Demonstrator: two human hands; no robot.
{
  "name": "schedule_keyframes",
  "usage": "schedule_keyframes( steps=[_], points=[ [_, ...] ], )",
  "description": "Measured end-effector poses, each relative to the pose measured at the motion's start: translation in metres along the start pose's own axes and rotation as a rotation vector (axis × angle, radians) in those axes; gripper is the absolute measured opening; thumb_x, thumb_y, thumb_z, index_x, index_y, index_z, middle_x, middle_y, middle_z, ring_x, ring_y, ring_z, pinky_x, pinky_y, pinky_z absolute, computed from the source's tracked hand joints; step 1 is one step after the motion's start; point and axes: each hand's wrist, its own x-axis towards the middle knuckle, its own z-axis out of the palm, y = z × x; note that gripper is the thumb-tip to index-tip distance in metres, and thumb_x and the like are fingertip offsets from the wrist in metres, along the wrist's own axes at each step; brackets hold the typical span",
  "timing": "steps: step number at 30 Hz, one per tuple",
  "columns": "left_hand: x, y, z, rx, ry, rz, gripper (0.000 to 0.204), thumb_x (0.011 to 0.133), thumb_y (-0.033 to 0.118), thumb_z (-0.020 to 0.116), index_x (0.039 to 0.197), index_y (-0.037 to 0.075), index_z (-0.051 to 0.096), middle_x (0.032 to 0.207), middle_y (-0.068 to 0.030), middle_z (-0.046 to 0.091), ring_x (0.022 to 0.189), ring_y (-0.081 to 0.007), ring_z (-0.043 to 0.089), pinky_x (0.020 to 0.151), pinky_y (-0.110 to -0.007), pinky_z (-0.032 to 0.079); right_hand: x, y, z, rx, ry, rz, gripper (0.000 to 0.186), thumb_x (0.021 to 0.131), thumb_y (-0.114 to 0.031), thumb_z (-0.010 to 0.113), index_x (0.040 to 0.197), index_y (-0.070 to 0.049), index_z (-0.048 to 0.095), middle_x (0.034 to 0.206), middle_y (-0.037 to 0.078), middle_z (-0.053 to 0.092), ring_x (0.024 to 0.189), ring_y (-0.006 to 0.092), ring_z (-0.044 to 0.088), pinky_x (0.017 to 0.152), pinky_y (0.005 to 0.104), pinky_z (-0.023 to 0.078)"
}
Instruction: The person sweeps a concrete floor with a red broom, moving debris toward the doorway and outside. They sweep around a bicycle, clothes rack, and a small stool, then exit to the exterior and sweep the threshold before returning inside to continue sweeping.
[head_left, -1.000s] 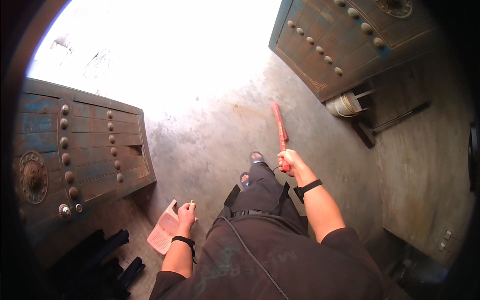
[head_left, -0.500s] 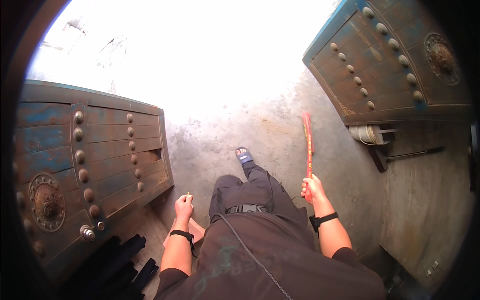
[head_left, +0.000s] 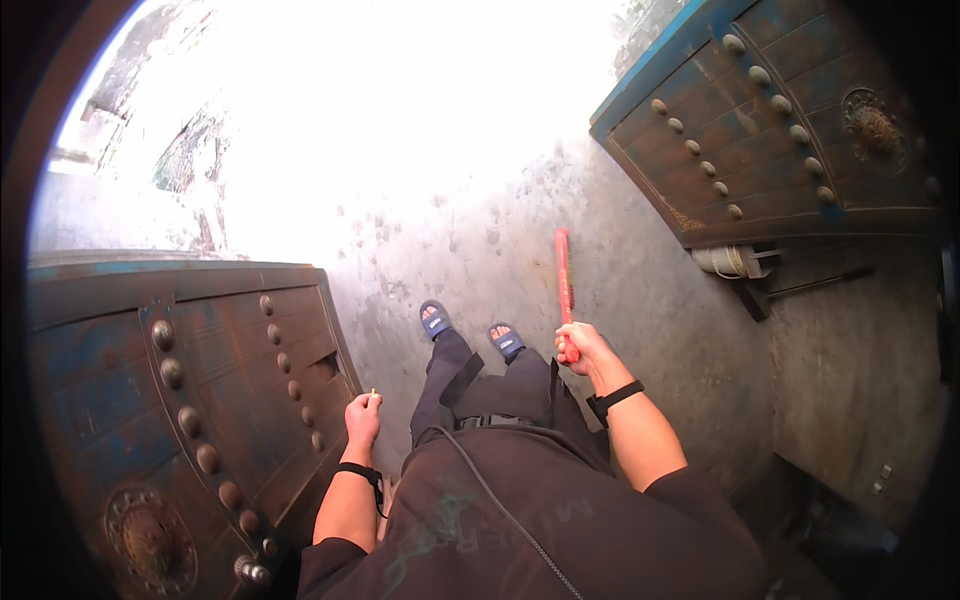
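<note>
My right hand (head_left: 588, 350) is closed around the lower end of a long red tube (head_left: 564, 265) with yellowish markings. The tube points away from me over the concrete floor, and its exact kind does not show. My left hand (head_left: 361, 420) is closed in a pinch, beside the left door panel. A small pale stick (head_left: 373, 392) pokes up from between its thumb and finger, too small to name surely. A sliver of something pinkish shows behind my left forearm, mostly hidden.
Studded wooden door leaves stand on both sides, the left door (head_left: 240, 380) and the right door (head_left: 770, 130). Below the right one are a white roll (head_left: 722, 262) and a dark metal bar (head_left: 820, 284). Glare washes out the ground ahead. My sandalled feet (head_left: 470, 330) are on concrete.
I have stepped forward; both feet now show, and the left door sits lower in view. My right hand and the red tube have moved inward to the left. Both holds stay the same.
</note>
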Motion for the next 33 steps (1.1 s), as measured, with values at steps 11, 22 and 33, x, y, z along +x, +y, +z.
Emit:
schedule_keyframes(
  steps=[11,22,33],
  points=[
    [0.089,0.022,-0.046,0.056,-0.129,0.073,0.027,0.088,0.024,0.066,0.093,-0.001,0.073,0.076,-0.0089,0.069,0.072,-0.0157,0.063,0.070,-0.032,0.050,-0.061,0.019,-0.007,0.151,0.046,-0.074,0.012,0.092,-0.006,0.051,0.097,-0.015,0.044,0.064,0.001,0.046,0.043,0.0105,0.043,0.040,0.0283,0.036],
    [0.114,0.018,-0.076,0.097,-0.159,0.078,0.026,0.088,0.023,0.065,0.091,-0.001,0.073,0.074,-0.0080,0.069,0.071,-0.0154,0.063,0.069,-0.031,0.049,0.019,0.060,-0.019,0.407,0.201,0.027,0.011,0.088,-0.005,0.052,0.089,-0.011,0.042,0.060,0.001,0.042,0.046,0.0133,0.039,0.042,0.0315,0.036],
    [0.123,0.014,-0.082,0.090,-0.174,0.083,0.027,0.088,0.024,0.065,0.092,-0.002,0.072,0.072,-0.0088,0.068,0.069,-0.0158,0.062,0.068,-0.032,0.049,0.018,-0.003,0.144,0.137,-0.088,-0.114,0.012,0.089,-0.005,0.052,0.090,-0.011,0.041,0.062,0.000,0.044,0.047,0.0112,0.043,0.042,0.0300,0.037]
  ],
)
